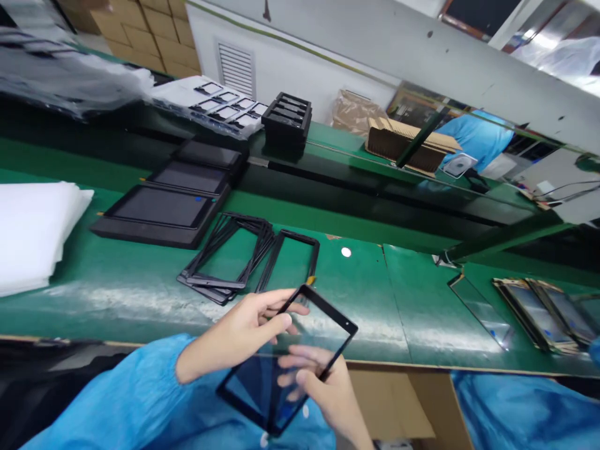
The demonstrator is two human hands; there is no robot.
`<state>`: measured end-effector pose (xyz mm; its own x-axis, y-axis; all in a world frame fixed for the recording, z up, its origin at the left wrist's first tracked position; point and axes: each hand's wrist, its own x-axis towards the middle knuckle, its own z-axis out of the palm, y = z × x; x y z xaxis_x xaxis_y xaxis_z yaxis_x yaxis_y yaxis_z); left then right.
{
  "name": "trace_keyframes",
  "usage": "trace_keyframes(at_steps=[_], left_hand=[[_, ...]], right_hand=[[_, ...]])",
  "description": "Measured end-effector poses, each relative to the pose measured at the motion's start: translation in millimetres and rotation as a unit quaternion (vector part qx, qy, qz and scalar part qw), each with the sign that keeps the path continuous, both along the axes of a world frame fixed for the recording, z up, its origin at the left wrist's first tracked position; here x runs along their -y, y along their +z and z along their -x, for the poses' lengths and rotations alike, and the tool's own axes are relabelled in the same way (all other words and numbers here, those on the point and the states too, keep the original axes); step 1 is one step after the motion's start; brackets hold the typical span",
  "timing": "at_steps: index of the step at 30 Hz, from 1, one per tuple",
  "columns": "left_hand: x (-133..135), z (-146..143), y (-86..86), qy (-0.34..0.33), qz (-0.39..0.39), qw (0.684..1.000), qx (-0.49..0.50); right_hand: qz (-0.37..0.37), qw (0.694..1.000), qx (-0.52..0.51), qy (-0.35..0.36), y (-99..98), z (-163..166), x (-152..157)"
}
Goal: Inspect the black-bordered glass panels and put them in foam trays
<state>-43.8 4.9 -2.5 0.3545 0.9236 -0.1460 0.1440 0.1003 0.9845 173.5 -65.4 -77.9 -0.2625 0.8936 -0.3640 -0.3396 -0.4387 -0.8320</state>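
Both my hands hold a black-bordered clear glass touch panel (323,319), tilted above the table's front edge. My left hand (250,322) grips its upper left edge between thumb and fingers. On the lower right edge, the thumb of my right hand (323,384) lies over the border, and its fingers show through the glass. A small orange tab sticks up at the panel's top corner. Just beyond my left hand lie a loose stack of black rectangular frames (262,247) and a second, narrower group of black frames (315,256).
Dark screens rest in black foam trays (140,236) at back left, beside white sheets (32,237). Another glass panel (478,309) and several stacked panels (539,312) lie right on the green table (356,294). A shelf behind holds a black tray stack (287,122). A person in blue (482,134) is beyond.
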Motion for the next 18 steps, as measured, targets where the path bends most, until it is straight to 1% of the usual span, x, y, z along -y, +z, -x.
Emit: trace_keyframes(at_steps=[1,2,3,5,7,10,13,16,18], left_hand=[[1,0,-0.1,0.009,0.038,0.999,0.034],[3,1,0.0,0.019,0.064,0.996,0.057],[4,1,0.2,0.028,0.080,0.994,0.070],[7,2,0.9,0.044,0.101,0.990,0.087],[10,4,1.6,0.054,0.118,0.987,0.100],[14,5,2.5,0.054,0.123,0.985,0.109],[16,5,1.1,0.045,0.116,0.986,0.109],[17,5,-4.5,0.043,0.112,0.987,0.105],[18,7,-9.0,0.070,0.084,0.990,0.090]], right_hand=[[-0.010,1.000,-0.001,0.029,5.4,-4,-4],[-0.026,0.999,-0.003,0.036,10.5,-7,-9],[-0.046,0.999,-0.002,0.020,15.2,-10,-14],[-0.085,0.995,0.010,-0.049,22.5,-14,-23],[-0.104,0.987,0.043,-0.114,27.0,-16,-31],[-0.110,0.976,0.085,-0.168,29.4,-11,-37],[-0.114,0.970,0.097,-0.189,30.9,-5,-39],[-0.113,0.965,0.124,-0.203,37.8,-5,-37],[-0.116,0.951,0.173,-0.227,45.3,-8,-30]])
